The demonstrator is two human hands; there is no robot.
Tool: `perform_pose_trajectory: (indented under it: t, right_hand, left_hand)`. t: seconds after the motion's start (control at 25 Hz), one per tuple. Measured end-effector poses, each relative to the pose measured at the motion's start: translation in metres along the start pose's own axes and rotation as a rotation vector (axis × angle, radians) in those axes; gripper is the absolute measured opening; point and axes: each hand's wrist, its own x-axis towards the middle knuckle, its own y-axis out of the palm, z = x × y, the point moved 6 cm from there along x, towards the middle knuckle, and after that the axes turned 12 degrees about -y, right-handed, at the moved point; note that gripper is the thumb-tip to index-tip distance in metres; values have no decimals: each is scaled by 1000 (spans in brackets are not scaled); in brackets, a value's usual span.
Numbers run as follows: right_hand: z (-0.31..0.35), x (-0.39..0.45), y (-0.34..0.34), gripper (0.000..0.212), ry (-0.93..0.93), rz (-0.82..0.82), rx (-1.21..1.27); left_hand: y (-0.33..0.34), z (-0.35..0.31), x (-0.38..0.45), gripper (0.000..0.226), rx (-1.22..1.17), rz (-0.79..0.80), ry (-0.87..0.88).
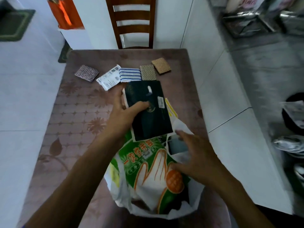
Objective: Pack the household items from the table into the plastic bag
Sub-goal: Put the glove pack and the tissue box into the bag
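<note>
A white plastic bag (195, 201) lies open at the table's near edge, with a green and white glove packet (153, 168) inside it. My left hand (125, 111) grips a dark flat packet (151, 111) and holds it above the bag's far rim. My right hand (194, 155) rests on the bag's right side, pinching the white plastic near its mouth. Farther back on the table lie a purple patterned pad (86, 73), a white wrapped packet (108, 79), a blue-striped cloth (130, 74), a grey-brown pad (148, 72) and a tan pad (161, 65).
The table (74, 112) has a mauve flowered cover. A wooden chair (133, 22) stands at its far side. An orange bag (65, 14) sits at the back left. A steel counter (263, 30) with clutter runs along the right.
</note>
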Motion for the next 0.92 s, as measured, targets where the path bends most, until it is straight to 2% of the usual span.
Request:
perform_pose_trajectory:
  t: [0.08, 0.12, 0.2, 0.24, 0.32, 0.48, 0.56, 0.64, 0.72, 0.8, 0.92]
  right_hand:
    - [-9, -12, 10, 31, 1, -99, -106]
    - [-10, -16, 2, 21, 35, -191, 23]
    - [-21, -23, -24, 14, 170, -402, 596]
    - [-20, -27, -38, 14, 182, -441, 849]
    - [-8, -31, -55, 20, 152, -414, 1054]
    - [2, -32, -55, 23, 155, -462, 1160]
    - [5, -35, -58, 24, 148, -463, 1163]
    - [6, -38, -59, 24, 152, -458, 1173]
    - [5, -39, -58, 28, 149, -468, 1190]
    - [6, -36, -57, 32, 128, -463, 1196]
    - [10, -29, -55, 40, 102, -427, 1160]
  left_hand:
    - [-9, 14, -13, 82, 89, 33, 9]
    - [-12, 19, -18, 86, 123, 49, 13]
    - [-11, 22, -29, 79, 146, 79, 35]
    - [-11, 22, -33, 73, 149, 84, 44]
    - [-10, 26, -40, 68, 187, 98, 51]
    - [21, 52, -54, 69, 310, 220, 30]
    - [31, 60, -55, 64, 279, 191, 51]
    - [24, 54, -49, 61, 150, 116, 91]
    - [10, 40, -39, 65, 69, 84, 202]
    - [6, 26, -33, 69, 178, 117, 333]
    - [23, 34, -32, 65, 576, 167, 463]
